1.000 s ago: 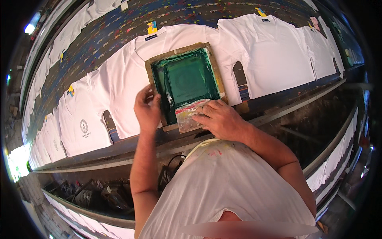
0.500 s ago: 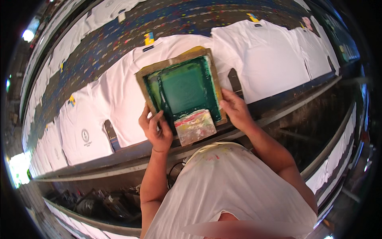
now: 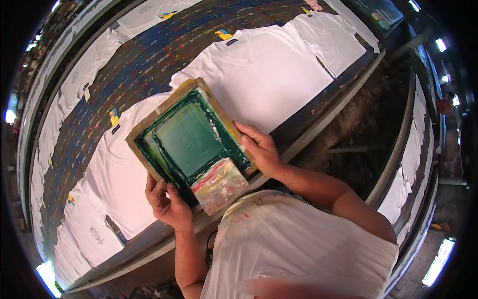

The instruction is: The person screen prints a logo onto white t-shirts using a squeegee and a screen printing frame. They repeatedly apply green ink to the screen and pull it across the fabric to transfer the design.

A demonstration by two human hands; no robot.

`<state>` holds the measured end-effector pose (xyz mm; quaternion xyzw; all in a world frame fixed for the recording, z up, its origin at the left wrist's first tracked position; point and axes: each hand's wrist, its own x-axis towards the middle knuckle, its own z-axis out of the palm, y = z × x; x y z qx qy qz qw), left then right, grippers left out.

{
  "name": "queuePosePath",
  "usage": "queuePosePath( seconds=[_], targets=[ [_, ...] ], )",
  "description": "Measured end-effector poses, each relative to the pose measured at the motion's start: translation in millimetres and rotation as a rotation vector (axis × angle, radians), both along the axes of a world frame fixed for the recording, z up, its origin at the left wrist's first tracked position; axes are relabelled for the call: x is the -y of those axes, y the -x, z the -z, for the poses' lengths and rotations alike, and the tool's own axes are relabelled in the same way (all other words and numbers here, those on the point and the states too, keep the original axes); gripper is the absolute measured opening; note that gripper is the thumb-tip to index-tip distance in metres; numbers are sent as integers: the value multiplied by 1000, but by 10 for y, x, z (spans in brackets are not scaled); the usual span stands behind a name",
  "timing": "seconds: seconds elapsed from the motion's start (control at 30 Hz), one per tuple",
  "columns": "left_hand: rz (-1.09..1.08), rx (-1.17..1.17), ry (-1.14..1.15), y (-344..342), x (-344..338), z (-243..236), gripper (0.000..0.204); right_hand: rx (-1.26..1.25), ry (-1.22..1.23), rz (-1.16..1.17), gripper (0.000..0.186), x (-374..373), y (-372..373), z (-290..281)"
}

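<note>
My left hand (image 3: 170, 204) grips the lower left side of a wooden screen-printing frame (image 3: 140, 152) with green mesh (image 3: 186, 139) and a faint round design. My right hand (image 3: 261, 149) grips its right side, thumb over the rim. A paint-smeared squeegee (image 3: 219, 187) with red streaks rests across the frame's near end. The frame is held tilted above the edge of a long table, over white T-shirts (image 3: 264, 70); a shirt at the lower left (image 3: 94, 229) bears a small round print.
The long table (image 3: 134, 60) has a paint-speckled dark top and rows of white shirts with yellow-blue tags (image 3: 224, 35). Along the near side runs a metal rail (image 3: 333, 112) above a dark gap. Another row of shirts (image 3: 406, 159) lies at the right.
My right hand moved from the squeegee to the frame's right side. The frame came up off the shirt and tilted anticlockwise, and my view swung toward the right along the table.
</note>
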<state>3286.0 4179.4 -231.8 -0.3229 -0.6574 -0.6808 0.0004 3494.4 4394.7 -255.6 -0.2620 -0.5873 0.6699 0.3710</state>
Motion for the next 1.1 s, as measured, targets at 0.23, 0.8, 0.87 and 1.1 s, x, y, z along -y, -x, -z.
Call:
queuePosePath(
  seconds=[0.23,0.8,0.87,1.1],
  targets=[
    [62,-12,61,-1199,-1482,170,30,98,22,104,47,-1370,-1335,175],
    [54,111,116,-2507,-3418,523,32,215,-217,90,45,-3381,-2646,513],
    [47,119,119,-2435,-3444,521,30,204,-220,47,47,-3430,-2546,533],
    [32,141,128,-2316,-3503,581,22,285,-331,17,48,-3527,-2405,541]
  ],
)
